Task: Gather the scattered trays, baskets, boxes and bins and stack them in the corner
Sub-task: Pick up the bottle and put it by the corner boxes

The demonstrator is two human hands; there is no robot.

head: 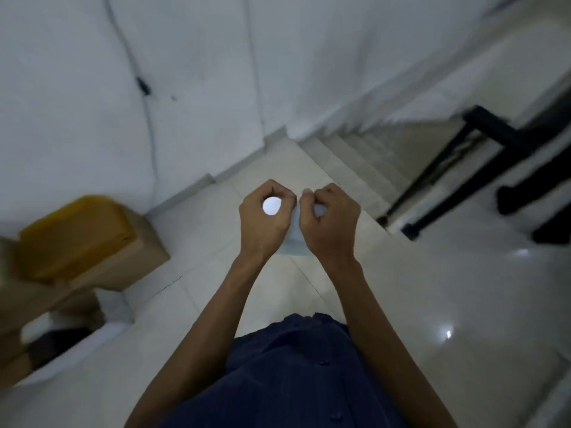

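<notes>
- Between the curled fingers of both hands: a pale whitish-blue plastic container (293,234), blurred, up off the glossy tiled floor (432,288).
- Gripped at the rim by left hand (265,217) and right hand (330,220).
- Well left of the fingers: a yellow plastic bin (74,236) on a brown cardboard box (139,251).

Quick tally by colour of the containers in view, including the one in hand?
Yellow: 1, the yellow item lying on the cardboard box.
Brown: 1, the cardboard box; more brown at the left edge is too blurred to count.
White: 2, the pale container gripped by left hand and right hand, and the white bin on the floor.
Total: 4.
</notes>
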